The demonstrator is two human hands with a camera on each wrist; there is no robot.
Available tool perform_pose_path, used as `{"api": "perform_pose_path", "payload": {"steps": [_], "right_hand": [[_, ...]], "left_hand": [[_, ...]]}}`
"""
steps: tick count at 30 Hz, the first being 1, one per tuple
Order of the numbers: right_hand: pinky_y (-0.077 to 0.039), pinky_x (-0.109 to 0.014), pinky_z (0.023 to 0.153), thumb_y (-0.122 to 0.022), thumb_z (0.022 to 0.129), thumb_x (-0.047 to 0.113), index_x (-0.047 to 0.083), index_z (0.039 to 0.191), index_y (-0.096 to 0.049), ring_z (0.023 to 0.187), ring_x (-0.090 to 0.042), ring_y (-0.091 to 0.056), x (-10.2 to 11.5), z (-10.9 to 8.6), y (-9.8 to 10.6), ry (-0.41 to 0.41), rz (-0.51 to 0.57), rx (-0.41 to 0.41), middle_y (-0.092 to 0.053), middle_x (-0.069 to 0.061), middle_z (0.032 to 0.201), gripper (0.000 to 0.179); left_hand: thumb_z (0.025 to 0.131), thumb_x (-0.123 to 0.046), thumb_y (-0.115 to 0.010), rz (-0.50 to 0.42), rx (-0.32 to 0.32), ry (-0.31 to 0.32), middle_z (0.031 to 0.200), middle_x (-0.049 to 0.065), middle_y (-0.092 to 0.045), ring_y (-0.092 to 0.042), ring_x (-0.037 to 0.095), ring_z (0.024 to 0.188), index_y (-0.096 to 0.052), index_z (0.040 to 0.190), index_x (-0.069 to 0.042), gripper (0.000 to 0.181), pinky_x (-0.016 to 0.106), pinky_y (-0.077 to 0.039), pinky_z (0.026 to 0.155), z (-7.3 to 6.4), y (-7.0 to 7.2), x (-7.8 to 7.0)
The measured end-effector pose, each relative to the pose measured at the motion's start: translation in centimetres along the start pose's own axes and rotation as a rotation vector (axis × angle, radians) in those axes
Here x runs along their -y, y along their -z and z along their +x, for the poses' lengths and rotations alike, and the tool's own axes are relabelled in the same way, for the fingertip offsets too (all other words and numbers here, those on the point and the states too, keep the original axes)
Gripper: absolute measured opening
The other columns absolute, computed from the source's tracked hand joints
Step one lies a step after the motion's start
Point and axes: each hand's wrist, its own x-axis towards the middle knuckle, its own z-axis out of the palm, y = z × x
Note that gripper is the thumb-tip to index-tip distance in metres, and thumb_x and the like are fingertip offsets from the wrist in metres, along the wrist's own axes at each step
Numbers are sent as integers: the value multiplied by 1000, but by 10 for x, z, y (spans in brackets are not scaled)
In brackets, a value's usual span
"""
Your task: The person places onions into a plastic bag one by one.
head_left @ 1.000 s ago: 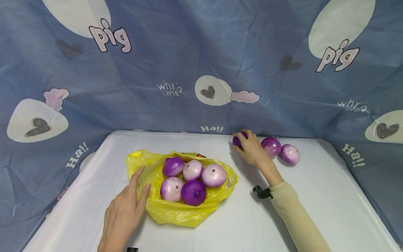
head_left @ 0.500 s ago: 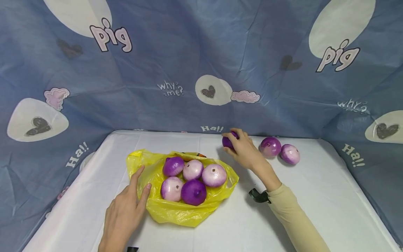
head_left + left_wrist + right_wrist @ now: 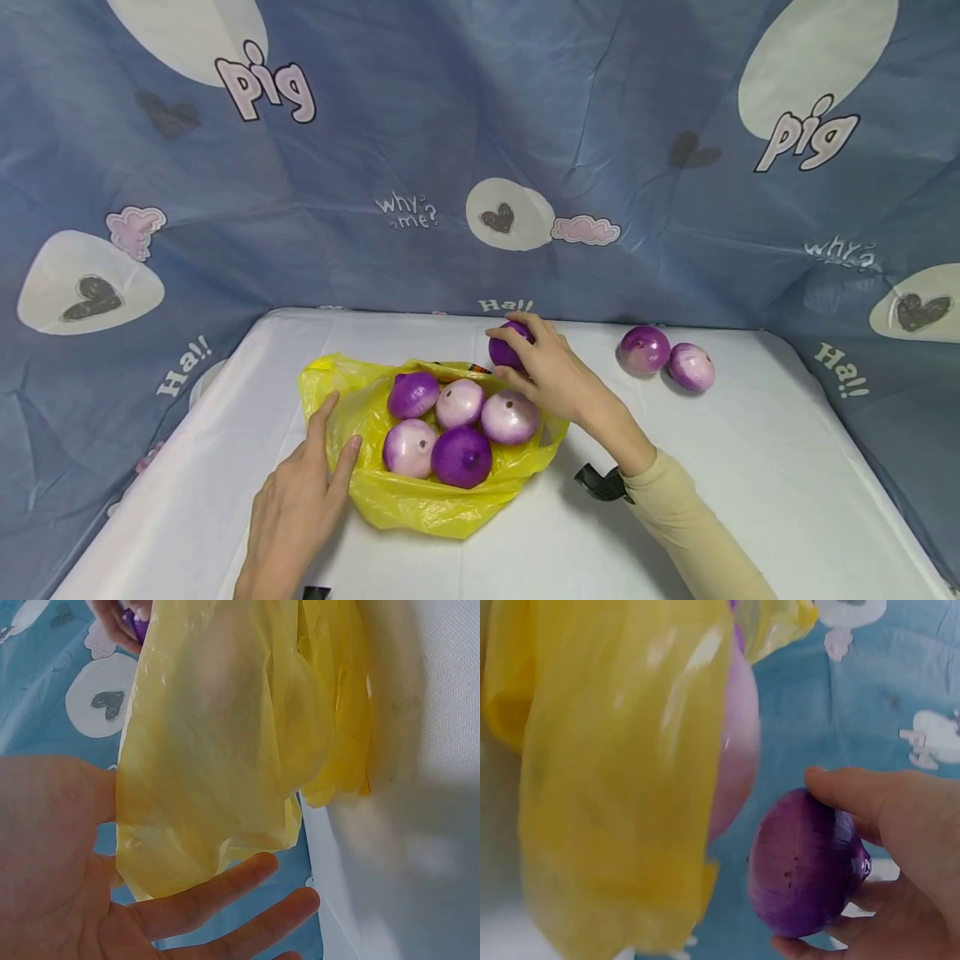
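My right hand [image 3: 551, 367] grips a dark purple onion [image 3: 799, 862] between thumb and fingers, held over the back right rim of a yellow plastic bag [image 3: 420, 508]. In the right wrist view, that onion hangs beside the bag's side. Inside the wide-mouthed bag sit several onions, purple and pale, among them a deep purple one [image 3: 462, 457] at the front and a pale one [image 3: 408, 448] beside it. My left hand [image 3: 292, 500] rests at the bag's left edge, thumb and index finger spread over the mouth. Straight fingers [image 3: 217, 896] lie along the plastic in the left wrist view.
Two more onions, one purple [image 3: 643, 350] and one paler [image 3: 692, 367], lie side by side at the back right of the white-covered table [image 3: 780, 467]. A blue printed cloth [image 3: 390, 125] hangs behind and along the sides.
My right hand has carried the dark purple onion leftward from near the two remaining loose onions to above the bag's back right rim. The left hand has stayed at the bag.
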Motion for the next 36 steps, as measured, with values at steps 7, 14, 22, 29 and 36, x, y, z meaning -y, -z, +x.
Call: {"api": "perform_pose_path", "payload": {"steps": [7, 14, 22, 29, 36], "right_hand": [[-47, -62, 117, -71, 106, 32, 18, 150, -60, 146, -45, -52, 16, 2, -6, 46, 5, 25, -47, -23, 161, 47], [-52, -61, 112, -73, 105, 29, 16, 147, -62, 140, -44, -56, 26, 4, -12, 94, 2, 35, -50, -23, 158, 45], [-52, -58, 113, -70, 106, 35, 19, 155, -54, 145, -38, -55, 41, 7, -21, 114, 21, 115, -48, -19, 161, 54], [-50, -57, 115, -72, 105, 37, 17, 152, -56, 146, -36, -54, 55, 10, -23, 145, 36, 149, -50, -17, 159, 54], [-52, -56, 115, -69, 106, 40, 23, 156, -53, 150, -34, -51, 66, 12, -27, 161, -9, 190, -50, -15, 161, 55]], "left_hand": [[112, -45, -54, 3, 10, 5, 123, 32, -74, -75, 52, 86, -29, 170, -22, 67, 57, -54, 61, 0, 1, -1], [112, -46, -53, 2, 30, 18, 127, 32, -73, -75, 53, 89, -27, 171, -22, 68, 59, -54, 63, 0, 1, 0], [113, -46, -52, 6, 40, 25, 130, 32, -72, -75, 53, 90, -26, 171, -23, 68, 60, -55, 64, -1, 2, 1], [113, -47, -52, 4, 42, 26, 131, 32, -72, -74, 54, 91, -25, 171, -23, 68, 60, -55, 64, 0, 2, 1], [113, -47, -52, -2, 34, 21, 130, 32, -72, -74, 56, 92, -26, 171, -23, 68, 61, -55, 65, 0, 1, 1]]}}
